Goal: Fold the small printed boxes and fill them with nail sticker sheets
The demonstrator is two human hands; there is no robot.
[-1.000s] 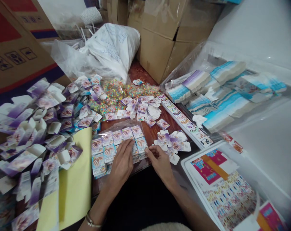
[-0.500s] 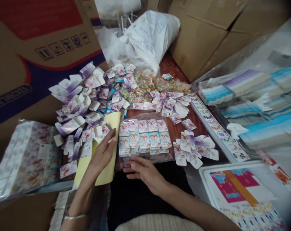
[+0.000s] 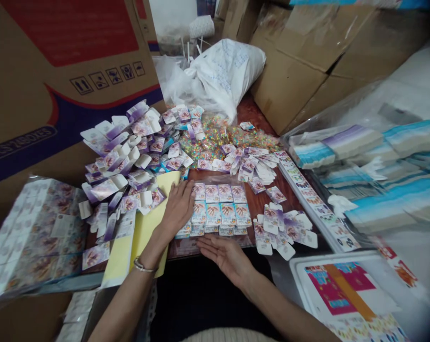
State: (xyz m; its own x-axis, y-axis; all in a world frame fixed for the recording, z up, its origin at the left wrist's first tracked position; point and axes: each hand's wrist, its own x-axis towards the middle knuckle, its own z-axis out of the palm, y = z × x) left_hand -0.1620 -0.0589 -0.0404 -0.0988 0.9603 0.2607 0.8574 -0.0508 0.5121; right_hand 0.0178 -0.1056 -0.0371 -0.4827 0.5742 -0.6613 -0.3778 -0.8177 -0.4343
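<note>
Cardboard cartons point(image 3: 289, 80) behind, wooden bench point(image 3: 252, 111) below: left hand point(image 3: 177, 206) open and flat on a clear bag of printed card blanks point(image 3: 218, 213), right hand point(image 3: 225, 259) open just below it — nothing gripped — yellow sheet point(image 3: 144, 237) under the left wrist, die-cut purple boxes point(image 3: 122, 161) heaped beside.

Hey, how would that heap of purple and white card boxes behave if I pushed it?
The purple and white card boxes look light for their size, being thin card with hollow, half-open shapes. Lying loosely on one another, they would probably slide and scatter. Their flaps would probably bend easily.
</note>
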